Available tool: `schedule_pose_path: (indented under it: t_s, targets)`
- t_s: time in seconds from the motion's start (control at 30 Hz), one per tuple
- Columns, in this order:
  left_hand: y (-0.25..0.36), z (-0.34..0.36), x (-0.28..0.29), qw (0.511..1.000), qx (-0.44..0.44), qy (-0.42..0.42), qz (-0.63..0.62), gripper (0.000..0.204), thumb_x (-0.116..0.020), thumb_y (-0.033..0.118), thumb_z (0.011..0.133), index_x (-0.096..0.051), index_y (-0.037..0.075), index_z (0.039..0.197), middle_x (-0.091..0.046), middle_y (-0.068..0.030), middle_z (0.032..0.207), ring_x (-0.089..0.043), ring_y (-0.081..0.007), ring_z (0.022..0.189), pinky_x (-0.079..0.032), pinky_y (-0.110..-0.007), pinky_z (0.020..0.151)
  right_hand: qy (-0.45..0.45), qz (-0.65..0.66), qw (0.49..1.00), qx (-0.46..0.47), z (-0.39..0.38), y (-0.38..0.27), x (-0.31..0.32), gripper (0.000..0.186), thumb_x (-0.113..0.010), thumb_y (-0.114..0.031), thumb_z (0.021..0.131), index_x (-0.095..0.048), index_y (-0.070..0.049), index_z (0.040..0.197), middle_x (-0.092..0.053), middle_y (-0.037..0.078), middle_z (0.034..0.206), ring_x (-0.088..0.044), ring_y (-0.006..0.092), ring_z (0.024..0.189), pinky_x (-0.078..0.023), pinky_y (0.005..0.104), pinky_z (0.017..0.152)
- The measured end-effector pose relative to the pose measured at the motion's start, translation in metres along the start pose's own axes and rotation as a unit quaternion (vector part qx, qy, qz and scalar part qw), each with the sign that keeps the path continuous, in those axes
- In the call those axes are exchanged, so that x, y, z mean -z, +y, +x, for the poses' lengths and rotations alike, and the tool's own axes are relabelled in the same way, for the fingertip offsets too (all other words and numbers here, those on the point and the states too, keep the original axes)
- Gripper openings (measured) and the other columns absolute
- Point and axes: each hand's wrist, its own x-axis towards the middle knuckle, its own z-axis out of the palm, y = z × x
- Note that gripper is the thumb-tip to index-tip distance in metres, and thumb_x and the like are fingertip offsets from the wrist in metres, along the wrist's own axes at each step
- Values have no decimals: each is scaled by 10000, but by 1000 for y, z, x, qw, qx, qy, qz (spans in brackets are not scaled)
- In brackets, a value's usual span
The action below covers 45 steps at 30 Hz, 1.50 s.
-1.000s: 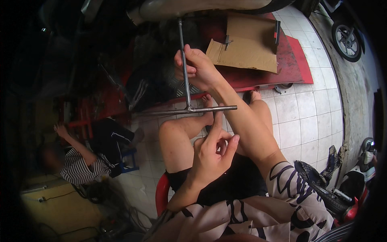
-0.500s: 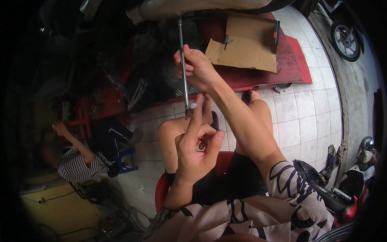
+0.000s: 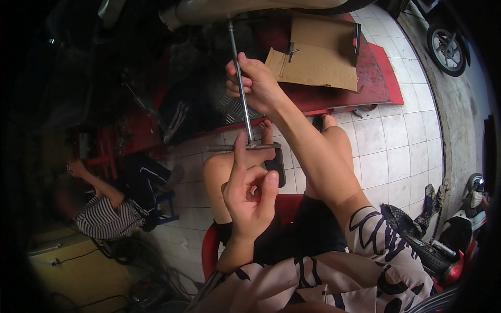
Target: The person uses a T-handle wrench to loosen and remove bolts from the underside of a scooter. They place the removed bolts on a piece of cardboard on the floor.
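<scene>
A metal T-handle wrench (image 3: 242, 94) runs from the underside of a pale vehicle body part (image 3: 209, 10) at the top down toward my knees. My right hand (image 3: 254, 83) is closed loosely around the middle of its shaft. At the lower end the crossbar lies sideways, and my left hand (image 3: 249, 201) is just below it. The left index finger is stretched up against the crossbar, its thumb is apart and the other fingers are curled, with nothing held. Where the shaft's upper end meets the vehicle, the joint is too dark to make out.
An opened cardboard box (image 3: 318, 57) with small metal pieces lies on a red platform (image 3: 373, 78) beyond my right arm. At the left, another person in a striped shirt (image 3: 107, 216) sits on a blue stool (image 3: 167, 206). Motorcycle parts (image 3: 446, 49) stand at the right.
The wrench's crossbar has turned from nearly end-on to sideways. My left hand has shifted slightly left, its index finger now at the bar. My right hand keeps its place on the shaft.
</scene>
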Motion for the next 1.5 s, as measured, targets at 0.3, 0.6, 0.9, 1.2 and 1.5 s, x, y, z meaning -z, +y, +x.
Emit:
schedule_pose_path:
  t_s: [0.3, 0.6, 0.9, 1.2, 1.5]
  targets:
    - [-23, -10, -16, 991, 80, -101, 21, 630, -542, 30, 916, -251, -39, 1471, -528, 3, 642, -466, -39, 567, -383, -174, 540, 2, 7, 1000, 12, 3, -2, 0, 411, -388, -371, 1031, -553, -54, 827, -292, -82, 519, -265, 49, 482, -282, 216, 507]
    - [-26, -21, -10, 986, 95, 63, -118, 635, -474, -12, 942, -160, -28, 1494, -602, -63, 771, -456, -38, 584, -385, -164, 526, 34, -7, 999, -2, 4, 3, -2, 396, -420, -361, 1024, -552, -48, 820, -296, -81, 523, -255, 57, 484, -274, 224, 508]
    - [-3, -22, -8, 997, 44, -56, -29, 657, -555, 41, 899, -237, -60, 1465, -576, -47, 701, -491, -49, 586, -393, -178, 547, 25, 10, 1000, 3, 4, -2, -2, 390, -468, -373, 1006, -544, -48, 805, -304, -75, 524, -270, 57, 475, -284, 224, 501]
    - [-25, -17, -17, 988, 125, -87, -19, 683, -582, 77, 914, -210, -55, 1471, -558, -31, 622, -476, -35, 544, -395, -178, 526, 33, 10, 999, 13, 4, -7, -6, 395, -459, -393, 1006, -532, -56, 814, -304, -86, 492, -271, 47, 460, -282, 209, 489]
    - [10, 2, 14, 981, -74, -110, 139, 519, -551, -39, 865, -444, -60, 1373, -558, -10, 604, -506, -34, 570, -377, -153, 560, 40, 18, 999, 8, 6, -4, -6, 365, -504, -346, 995, -509, -82, 743, -327, -67, 510, -277, 60, 451, -265, 223, 476]
